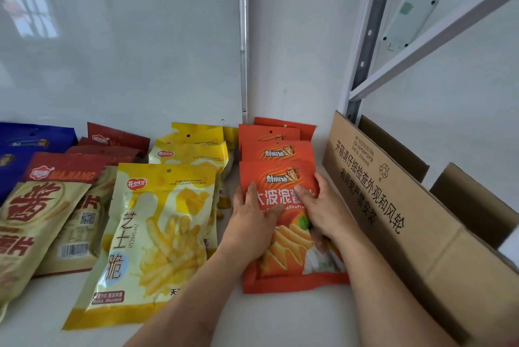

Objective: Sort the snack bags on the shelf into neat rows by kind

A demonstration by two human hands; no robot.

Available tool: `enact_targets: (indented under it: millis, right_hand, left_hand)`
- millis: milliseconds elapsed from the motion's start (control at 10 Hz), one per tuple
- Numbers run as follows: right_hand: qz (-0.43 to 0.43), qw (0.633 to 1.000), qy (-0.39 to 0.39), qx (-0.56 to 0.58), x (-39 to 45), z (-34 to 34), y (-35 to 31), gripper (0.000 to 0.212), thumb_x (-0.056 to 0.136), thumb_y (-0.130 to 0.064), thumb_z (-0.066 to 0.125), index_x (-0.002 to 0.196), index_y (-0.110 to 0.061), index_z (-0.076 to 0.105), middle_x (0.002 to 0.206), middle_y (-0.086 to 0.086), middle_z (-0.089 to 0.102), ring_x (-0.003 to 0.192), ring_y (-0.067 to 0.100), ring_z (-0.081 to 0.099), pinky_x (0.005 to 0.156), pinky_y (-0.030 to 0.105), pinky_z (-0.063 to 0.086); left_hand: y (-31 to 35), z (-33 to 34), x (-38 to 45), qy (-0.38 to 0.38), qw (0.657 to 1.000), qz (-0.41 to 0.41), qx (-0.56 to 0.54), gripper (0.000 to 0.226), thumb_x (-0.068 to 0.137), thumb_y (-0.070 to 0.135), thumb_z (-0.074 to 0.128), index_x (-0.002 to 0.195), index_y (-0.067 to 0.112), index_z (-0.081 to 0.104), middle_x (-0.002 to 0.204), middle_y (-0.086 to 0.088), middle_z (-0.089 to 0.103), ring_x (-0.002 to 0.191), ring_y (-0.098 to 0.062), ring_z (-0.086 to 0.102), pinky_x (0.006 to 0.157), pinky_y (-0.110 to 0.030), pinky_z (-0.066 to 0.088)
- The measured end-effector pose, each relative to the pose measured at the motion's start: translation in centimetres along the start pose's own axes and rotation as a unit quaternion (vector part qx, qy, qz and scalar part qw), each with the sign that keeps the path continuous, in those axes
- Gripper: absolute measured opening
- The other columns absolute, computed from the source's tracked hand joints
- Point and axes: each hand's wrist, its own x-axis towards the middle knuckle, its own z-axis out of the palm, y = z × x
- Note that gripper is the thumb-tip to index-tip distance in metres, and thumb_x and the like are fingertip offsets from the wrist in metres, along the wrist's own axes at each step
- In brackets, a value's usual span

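Note:
Snack bags lie on a white shelf [280, 318] in rows running front to back. An orange bag [292, 262] lies at the front of the orange row [276, 150]. My left hand [252, 223] grips its left edge, thumb on top. My right hand [323, 206] holds its right side, fingers spread over the print. Left of it runs the yellow row, with the front yellow bag [148, 240] tilted. Further left are the beige-and-red bags [36, 223] and the blue bags [31, 141].
An open cardboard box [407, 206] stands tight against the right of the orange row, its flap leaning over the shelf. The white back wall is close behind the bags. A metal shelf upright [365, 46] rises behind the box.

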Motion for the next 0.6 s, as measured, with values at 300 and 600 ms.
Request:
enact_targets:
  millis: [300, 600]
  right_hand:
    - [-0.032, 0.991, 0.066, -0.115, 0.4, -0.6, -1.7, 0.081, 0.082, -0.072, 0.051, 0.143, -0.020, 0.047, 0.134, 0.004, 0.060, 0.122, 0.025, 0.059, 0.101, 0.044, 0.051]
    - [-0.113, 0.979, 0.103, -0.132, 0.4, -0.4, -8.1, 0.059, 0.098, -0.054, 0.047, 0.148, -0.022, 0.042, 0.149, 0.005, 0.045, 0.137, 0.024, 0.044, 0.110, 0.040, 0.038]
  left_hand:
    - [0.1, -0.9, -0.5, 0.044, 0.992, 0.035, 0.116, 0.082, 0.097, 0.058, 0.045, 0.159, 0.015, 0.013, 0.166, -0.009, -0.002, 0.153, -0.029, 0.011, 0.121, -0.037, 0.018]
    - [0.3, -5.6, -1.3, 0.175, 0.942, 0.211, 0.192, 0.056, 0.097, 0.053, 0.044, 0.141, 0.019, 0.052, 0.152, -0.001, 0.044, 0.136, -0.023, 0.047, 0.108, -0.038, 0.041]
